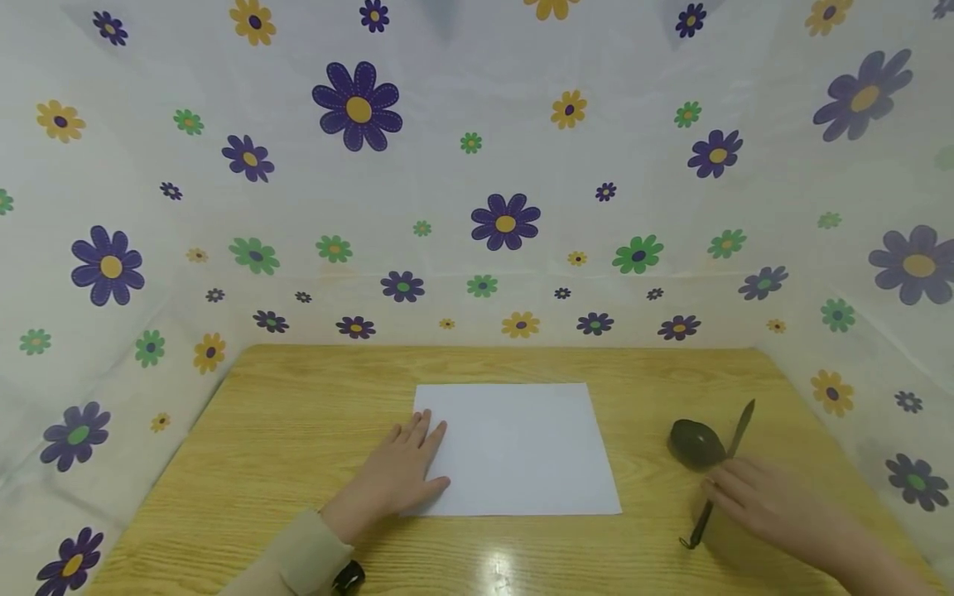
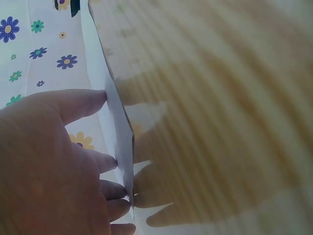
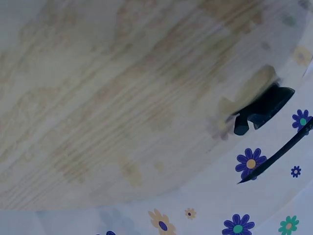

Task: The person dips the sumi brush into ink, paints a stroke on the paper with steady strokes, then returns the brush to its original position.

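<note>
A white sheet of paper [image 1: 522,447] lies on the wooden table in front of me. My left hand [image 1: 402,468] rests on its left edge, fingers spread and straight; the left wrist view shows the fingertips against the paper [image 2: 111,105]. Off to the right, my right hand [image 1: 768,505] grips a dark calligraphy brush [image 1: 739,430] around the middle, its pointed tip facing away and its hanging loop towards me. Just beyond those fingers sits a dark, rounded inkstone [image 1: 695,443]. The right wrist view has the brush [image 3: 279,156] and inkstone [image 3: 264,110], but not the hand.
The wooden table [image 1: 313,406] is enclosed at the back and both sides by a white curtain [image 1: 447,182] printed with flowers. A small black device [image 1: 348,577] is at my left wrist.
</note>
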`<state>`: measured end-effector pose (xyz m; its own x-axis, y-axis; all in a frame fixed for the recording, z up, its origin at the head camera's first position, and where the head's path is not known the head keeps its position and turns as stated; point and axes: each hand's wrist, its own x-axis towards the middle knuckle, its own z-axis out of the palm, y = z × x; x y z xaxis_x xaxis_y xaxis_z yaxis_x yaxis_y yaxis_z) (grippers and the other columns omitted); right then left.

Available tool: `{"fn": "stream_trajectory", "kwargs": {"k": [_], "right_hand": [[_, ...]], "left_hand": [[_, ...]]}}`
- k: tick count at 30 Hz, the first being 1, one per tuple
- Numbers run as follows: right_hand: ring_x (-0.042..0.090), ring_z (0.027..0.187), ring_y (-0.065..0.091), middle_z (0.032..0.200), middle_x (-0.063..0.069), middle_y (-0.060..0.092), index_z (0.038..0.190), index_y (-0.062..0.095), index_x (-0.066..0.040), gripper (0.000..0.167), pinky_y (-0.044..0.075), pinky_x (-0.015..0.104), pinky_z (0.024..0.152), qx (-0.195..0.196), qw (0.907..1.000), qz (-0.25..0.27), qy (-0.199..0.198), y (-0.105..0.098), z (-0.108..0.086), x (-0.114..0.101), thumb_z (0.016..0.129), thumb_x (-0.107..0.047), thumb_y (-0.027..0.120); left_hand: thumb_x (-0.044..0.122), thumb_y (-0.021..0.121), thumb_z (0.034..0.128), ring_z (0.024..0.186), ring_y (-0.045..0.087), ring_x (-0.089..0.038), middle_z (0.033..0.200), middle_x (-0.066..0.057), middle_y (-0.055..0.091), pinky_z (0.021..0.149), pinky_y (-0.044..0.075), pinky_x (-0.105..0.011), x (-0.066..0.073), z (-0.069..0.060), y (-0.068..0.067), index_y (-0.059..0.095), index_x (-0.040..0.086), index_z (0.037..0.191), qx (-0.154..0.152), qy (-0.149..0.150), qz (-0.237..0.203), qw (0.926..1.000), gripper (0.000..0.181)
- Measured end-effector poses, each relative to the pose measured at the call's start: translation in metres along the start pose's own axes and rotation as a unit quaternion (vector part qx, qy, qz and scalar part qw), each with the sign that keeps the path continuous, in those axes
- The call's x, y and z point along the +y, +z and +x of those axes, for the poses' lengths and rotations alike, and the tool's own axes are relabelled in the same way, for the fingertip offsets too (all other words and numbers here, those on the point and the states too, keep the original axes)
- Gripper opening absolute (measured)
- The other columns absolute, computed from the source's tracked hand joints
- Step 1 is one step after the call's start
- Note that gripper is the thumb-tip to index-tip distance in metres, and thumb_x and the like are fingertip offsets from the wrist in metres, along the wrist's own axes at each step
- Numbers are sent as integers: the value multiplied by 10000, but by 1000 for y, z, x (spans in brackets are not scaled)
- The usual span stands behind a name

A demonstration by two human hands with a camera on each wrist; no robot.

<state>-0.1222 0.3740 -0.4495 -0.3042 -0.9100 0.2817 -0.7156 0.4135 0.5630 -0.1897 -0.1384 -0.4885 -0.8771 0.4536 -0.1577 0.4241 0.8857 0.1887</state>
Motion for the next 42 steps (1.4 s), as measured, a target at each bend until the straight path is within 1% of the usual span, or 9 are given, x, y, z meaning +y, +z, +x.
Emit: {"fn": "stream_trajectory", "kwargs": {"k": [13,16,21,28,31,33,36,38,42], "right_hand": [[290,960,720,1103,142,749,1166,616,-31,710,608,453,808,-419,9983,-229,331,-23,2,18,1088,-11,-89],[313,952,713,1102,167,746,1183,608,-12,624,607,469,801,-344,9981,-161,482,-25,3,20,1073,19,-6],[349,964,715,1151,204,747,1188,635,-8,382,606,505,843,-625,9940,8,893,-31,5,23,915,37,371],[358,1033,697,1205,180,734,1209,651,-6,522,533,520,922,-916,9812,435,1642,-41,7,26,687,13,678],[362,1040,693,1185,157,741,1236,636,0,531,513,511,944,-845,9760,443,1960,-46,9,27,708,27,674],[365,1023,693,1157,147,745,1233,618,-1,476,471,465,1127,-619,9754,373,2083,-48,10,29,759,42,601],[357,964,692,1086,129,749,1196,613,11,324,222,263,1336,16,9758,295,2167,-49,11,31,944,32,411],[354,917,693,1047,136,752,1173,621,24,359,23,142,1315,433,9733,239,2241,-50,12,32,1095,-75,284],[344,850,706,1003,148,780,1130,675,43,672,175,103,1284,826,9585,171,2724,-51,12,34,1182,-414,185]], "left_hand": [[496,635,1022,1633,250,-404,1742,-246,247,1326,259,-571,9,0,-3,360,50,1650,-41,91,-1,10000,819],[488,639,1022,1632,254,-402,1741,-242,253,1326,261,-569,11,0,-3,366,50,1647,-32,99,-37,9999,810],[487,637,1027,1635,250,-397,1745,-233,248,1326,263,-565,14,0,-3,367,52,1648,-57,111,-65,9999,805],[482,628,1036,1639,241,-391,1750,-226,241,1330,257,-560,17,0,-5,362,46,1648,-104,161,-55,9998,797],[473,626,1039,1638,245,-391,1748,-228,244,1329,259,-560,17,0,-6,363,39,1646,-100,191,-55,9998,791],[467,623,1041,1637,246,-393,1747,-230,246,1329,260,-560,18,0,-6,363,35,1645,-91,209,-64,9997,787],[462,615,1043,1635,251,-395,1745,-234,250,1328,261,-561,17,-1,-5,362,29,1644,-77,227,-56,9997,783],[474,611,1042,1634,253,-395,1744,-233,251,1327,265,-559,17,-1,-5,358,29,1645,-79,245,-9,9997,791],[528,610,1027,1633,257,-395,1746,-232,249,1324,278,-553,16,-1,-4,349,33,1649,-106,297,87,9995,837]]}}
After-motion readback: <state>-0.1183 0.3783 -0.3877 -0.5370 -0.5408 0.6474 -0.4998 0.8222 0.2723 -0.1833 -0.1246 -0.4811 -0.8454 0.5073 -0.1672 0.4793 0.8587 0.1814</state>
